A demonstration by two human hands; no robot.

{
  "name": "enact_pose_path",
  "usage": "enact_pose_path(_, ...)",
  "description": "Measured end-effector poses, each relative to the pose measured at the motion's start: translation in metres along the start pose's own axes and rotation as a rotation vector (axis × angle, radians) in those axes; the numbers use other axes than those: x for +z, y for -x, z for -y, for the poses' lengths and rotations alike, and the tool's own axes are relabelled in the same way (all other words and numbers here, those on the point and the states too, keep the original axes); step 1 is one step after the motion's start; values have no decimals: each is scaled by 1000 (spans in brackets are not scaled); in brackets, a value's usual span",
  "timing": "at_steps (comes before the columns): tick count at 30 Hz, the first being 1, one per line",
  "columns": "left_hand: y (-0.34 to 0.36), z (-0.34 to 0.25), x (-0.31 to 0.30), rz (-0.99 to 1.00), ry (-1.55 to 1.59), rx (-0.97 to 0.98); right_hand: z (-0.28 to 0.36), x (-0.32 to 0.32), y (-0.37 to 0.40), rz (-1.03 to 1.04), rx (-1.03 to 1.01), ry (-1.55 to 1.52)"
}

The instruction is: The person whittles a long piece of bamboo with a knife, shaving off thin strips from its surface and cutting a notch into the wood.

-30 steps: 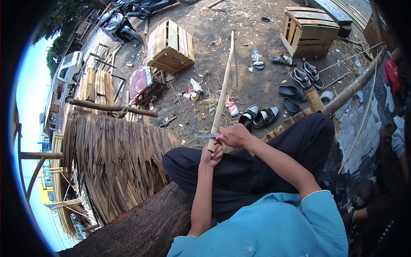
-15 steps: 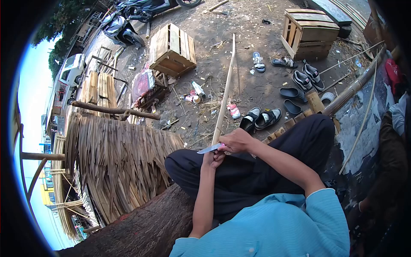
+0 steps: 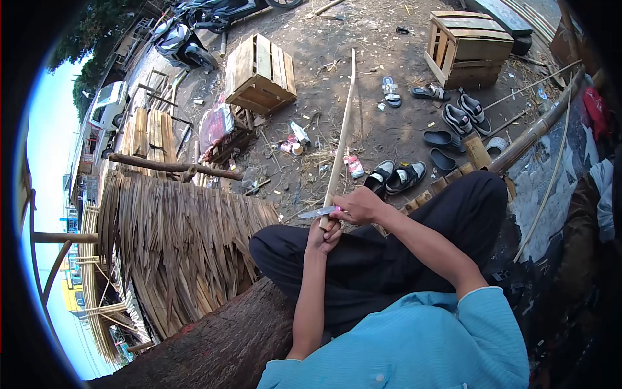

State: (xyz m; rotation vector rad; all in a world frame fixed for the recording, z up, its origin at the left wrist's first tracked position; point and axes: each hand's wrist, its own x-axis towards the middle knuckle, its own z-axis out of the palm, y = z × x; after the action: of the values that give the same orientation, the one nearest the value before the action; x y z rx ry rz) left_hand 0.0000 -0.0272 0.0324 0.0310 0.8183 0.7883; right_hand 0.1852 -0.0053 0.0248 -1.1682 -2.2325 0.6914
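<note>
A long pale strip of bamboo or wood (image 3: 343,133) reaches from my lap out over the dirt ground. Around its near end the fingers of my left hand (image 3: 325,236) are wrapped. Just above, my right hand (image 3: 360,206) grips a knife (image 3: 317,212) by its pink handle, most of which the fingers hide. The blade points left and lies across the strip, close above my left hand. Both hands are over my dark trousers, between the bent knees.
Slatted wooden crates (image 3: 260,74) stand on the ground ahead. Sandals and shoes (image 3: 406,178) lie at front right, beside a thick bamboo pole (image 3: 541,133). Dried-leaf thatch (image 3: 188,227) is at left, above a thick trunk (image 3: 223,337). Motorbikes are parked at top left.
My right hand and the knife have moved slightly up along the strip. My left hand has shifted a little, and more of the strip's near end shows between its fingers.
</note>
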Motion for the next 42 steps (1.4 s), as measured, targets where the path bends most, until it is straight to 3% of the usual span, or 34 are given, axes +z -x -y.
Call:
enact_pose_path(3, 2, -1, 3, -55, 23, 16, 1, -4, -1, 5, -83, 9)
enact_pose_path(6, -3, -4, -7, 140, 118, -82, -31, 15, -8, -143, 710, 27)
enact_pose_path(10, -5, -6, -7, 207, 256, -103, -33, -9, -2, -78, 416, 16)
enact_pose_path(15, -3, -6, -13, 129, 284, -50, 2, 10, 2, 54, 27, -40)
enact_pose_path(21, 2, -5, -13, 163, 357, -46, 4, 1, -1, 71, -59, -34)
enact_pose_path(24, 0, -6, -15, 229, 438, -94, -6, 14, -4, -7, 212, -19)
enact_pose_path(27, -5, -9, -19, 338, 624, -183, -4, 24, -5, -68, 244, 40)
enact_pose_path(33, 6, -3, -13, 292, 409, -170, -9, 9, -2, -23, 2, -47)
enact_pose_path(34, 7, 0, -11, 287, 391, -179, -20, 11, -5, -93, 114, -45)
enact_pose_path(36, 7, 0, -14, 267, 420, -152, -20, 12, -8, -38, 144, 11)
enact_pose_path(38, 5, -2, -10, 336, 519, -139, -6, 6, -5, -39, 36, -4)
enact_pose_path(39, 8, -2, -9, 281, 436, -122, -1, 3, -4, -32, -16, -12)
enact_pose_path(42, 9, 1, -5, 153, 173, -121, 0, 12, 0, 1, 118, -91)
